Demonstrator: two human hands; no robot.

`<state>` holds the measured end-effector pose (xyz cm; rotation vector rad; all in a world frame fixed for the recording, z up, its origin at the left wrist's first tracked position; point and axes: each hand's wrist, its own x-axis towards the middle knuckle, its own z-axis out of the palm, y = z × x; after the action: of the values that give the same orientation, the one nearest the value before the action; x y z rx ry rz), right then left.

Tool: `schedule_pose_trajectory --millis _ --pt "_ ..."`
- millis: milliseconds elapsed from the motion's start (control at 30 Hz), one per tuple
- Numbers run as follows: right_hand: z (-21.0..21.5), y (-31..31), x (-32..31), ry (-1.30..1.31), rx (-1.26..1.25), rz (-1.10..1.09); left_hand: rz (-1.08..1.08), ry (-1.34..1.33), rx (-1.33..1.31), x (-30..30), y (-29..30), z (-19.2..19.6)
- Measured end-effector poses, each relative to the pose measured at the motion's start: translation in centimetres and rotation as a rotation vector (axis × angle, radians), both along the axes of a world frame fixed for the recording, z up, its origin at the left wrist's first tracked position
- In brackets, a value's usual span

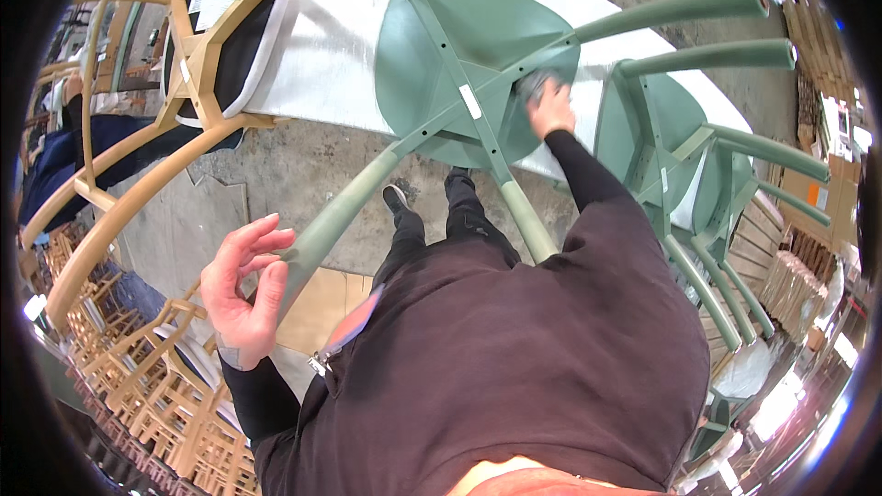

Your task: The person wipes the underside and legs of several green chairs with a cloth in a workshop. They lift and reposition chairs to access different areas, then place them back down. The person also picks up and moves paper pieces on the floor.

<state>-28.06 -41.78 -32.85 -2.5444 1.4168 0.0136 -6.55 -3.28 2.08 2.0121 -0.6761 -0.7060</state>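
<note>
your right hand (pixel 551 108) is the one on the work: it is stretched out ahead of you, fingers curled down over a small grey pad (pixel 533 84), pressing it on the underside of the seat of the upturned green chair (pixel 459 55). what sort of pad it is, cloth or abrasive, the blur does not let you tell. the chair lies upside down on a white-covered table (pixel 331 46), straight in front of you and slightly to your right, with its legs pointing back toward you. the near leg (pixel 340 220) runs on a long slant from the seat down toward your left hand (pixel 243 289). that hand is open and holds nothing; thumb and forefinger are bent toward each other, the other fingers spread, and it sits just beside the end of that leg, though whether it touches the wood you cannot tell. a second green chair (pixel 680 138) lies upturned just to the right of the first, and a pale wooden chair (pixel 197 64) with a dark seat pad lies on the table's left end. more wooden chairs (pixel 156 386) stand stacked low on your left.
</note>
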Motion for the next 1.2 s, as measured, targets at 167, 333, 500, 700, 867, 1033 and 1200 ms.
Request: schedule_pose_trajectory --millis 167,333,500,700,867,1033,1200 --pt "2.9 3.1 -2.8 0.113 0.48 0.444 -0.013 -0.007 -0.024 0.3 0.3 0.4" --pt "6.7 4.4 0.9 -0.246 0.069 0.638 0.037 -0.016 -0.097 0.1 0.4 0.0" --pt "4.8 7.1 9.9 -0.157 -0.062 0.825 0.035 -0.039 -0.08 0.1 0.9 0.0" --pt "5.3 3.5 21.0 -0.146 -0.253 0.525 0.043 -0.054 -0.132 0.2 0.7 -0.2" --pt "4.6 11.4 14.0 -0.118 -0.078 0.791 0.068 -0.037 -0.167 0.2 1.2 -0.7" --pt "4.7 15.6 5.2 0.292 0.409 1.007 0.067 -0.012 -0.22 0.3 1.5 -1.0" --pt "8.6 6.6 13.5 -0.281 -0.127 0.639 0.019 -0.059 -0.257 0.5 1.9 -1.2"
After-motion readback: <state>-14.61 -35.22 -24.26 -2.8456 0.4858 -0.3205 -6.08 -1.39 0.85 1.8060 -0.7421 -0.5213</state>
